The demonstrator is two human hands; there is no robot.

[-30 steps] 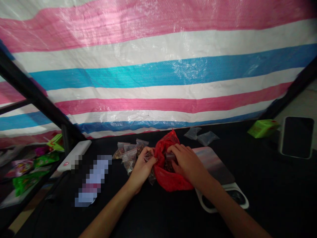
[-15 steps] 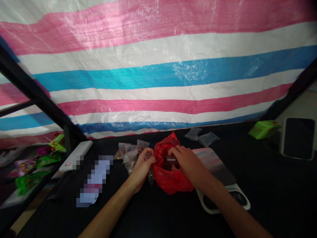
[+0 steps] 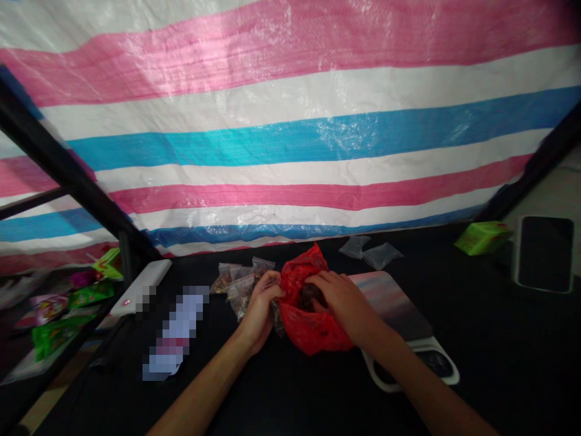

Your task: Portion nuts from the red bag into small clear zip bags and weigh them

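A crumpled red plastic bag (image 3: 308, 330) lies open on the black table (image 3: 499, 351) in front of me. My right hand (image 3: 338, 300) reaches into its mouth, fingers curled over dark contents that I cannot make out. My left hand (image 3: 259, 306) pinches the bag's left edge together with a small clear packet (image 3: 276, 315) that hangs under it. Several small clear packets of brownish bits (image 3: 236, 281) are heaped just left of the left hand.
A kitchen scale (image 3: 399, 315) with a steel platform sits under my right forearm. Two empty clear packets (image 3: 370, 251) lie behind it. A green box (image 3: 483, 236) and a dark phone-like device (image 3: 544, 254) stand at the right. A white slab (image 3: 140, 287) lies at left, colourful wrappers (image 3: 59, 315) below. A striped tarp (image 3: 290, 121) closes the back.
The right hand has sunk a little deeper into the red bag, and the small grey thing seen under its fingers earlier is now hidden. The left hand has barely shifted.
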